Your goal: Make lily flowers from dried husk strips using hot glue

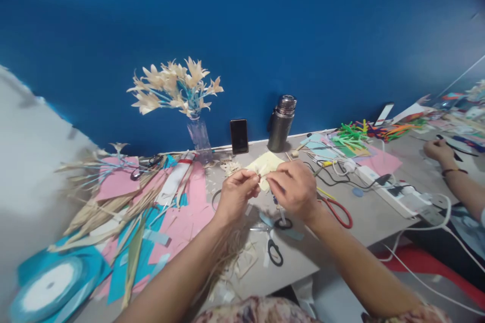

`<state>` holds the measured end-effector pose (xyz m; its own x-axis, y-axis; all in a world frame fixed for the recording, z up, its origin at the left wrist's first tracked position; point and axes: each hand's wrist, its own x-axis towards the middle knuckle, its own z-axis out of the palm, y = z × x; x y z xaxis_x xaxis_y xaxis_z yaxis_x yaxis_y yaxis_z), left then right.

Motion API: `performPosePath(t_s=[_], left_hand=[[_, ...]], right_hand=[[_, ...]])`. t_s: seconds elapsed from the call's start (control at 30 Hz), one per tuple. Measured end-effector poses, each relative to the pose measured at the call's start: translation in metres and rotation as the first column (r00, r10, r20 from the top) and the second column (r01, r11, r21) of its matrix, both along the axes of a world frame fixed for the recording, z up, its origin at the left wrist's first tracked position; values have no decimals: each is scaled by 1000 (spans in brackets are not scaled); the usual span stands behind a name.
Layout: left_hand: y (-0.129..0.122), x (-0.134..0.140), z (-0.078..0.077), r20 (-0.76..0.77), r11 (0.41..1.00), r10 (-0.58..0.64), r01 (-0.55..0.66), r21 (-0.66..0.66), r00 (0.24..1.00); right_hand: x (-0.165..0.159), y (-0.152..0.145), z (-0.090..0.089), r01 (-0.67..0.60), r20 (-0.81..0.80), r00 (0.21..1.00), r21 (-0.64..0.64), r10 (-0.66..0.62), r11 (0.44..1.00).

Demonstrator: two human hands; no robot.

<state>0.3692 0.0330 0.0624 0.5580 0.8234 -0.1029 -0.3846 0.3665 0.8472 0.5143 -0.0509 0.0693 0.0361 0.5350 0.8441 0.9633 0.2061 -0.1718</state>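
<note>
My left hand and my right hand meet over the table, fingertips almost touching. Thumb and forefinger are pinched together on each, around something small and pale that I cannot make out. Just behind them lies a sheet of pale yellow paper, partly covered by the fingers. Below the hands are black-handled scissors with their blades apart. Beside my right wrist rest red-handled scissors, partly hidden by the arm. Pale dry scraps are scattered near my left forearm.
A clear vase of cream flowers, a phone and a steel flask stand by the blue wall. Left are pink and blue papers, dried husks and a ribbon roll. Right are a power strip and another person's hand.
</note>
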Motion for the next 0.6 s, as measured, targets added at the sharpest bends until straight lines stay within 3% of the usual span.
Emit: performPosePath(t_s=[0.03, 0.07, 0.13, 0.2, 0.23, 0.3, 0.6], left_hand=[[0, -2, 0, -6, 1000, 0, 0, -19, 1000], [0, -4, 0, -13, 999, -7, 6, -36, 1000], [0, -7, -1, -27, 997, -43, 41, -70, 999], [-1, -9, -2, -33, 991, -81, 77, -109, 996], [-1, -10, -3, -35, 988, -95, 90, -125, 995], [-2, -10, -3, -38, 985, -108, 101, -139, 993], [-9, -11, -2, 4, 977, -158, 157, -144, 987]], right_hand=[[-2, 1, -2, -42, -187, 982, -17, 38, 999], [-5, 2, -5, -95, -399, 914, -32, 75, 995], [-12, 5, -11, -209, -758, 642, -33, 112, 977], [-20, 9, -14, -282, -917, 383, 1, 113, 959], [-23, 11, -15, -288, -942, 317, 15, 110, 957], [-28, 11, -15, -276, -946, 307, 16, 104, 961], [-34, 7, -20, -191, -834, 547, -46, 68, 980]])
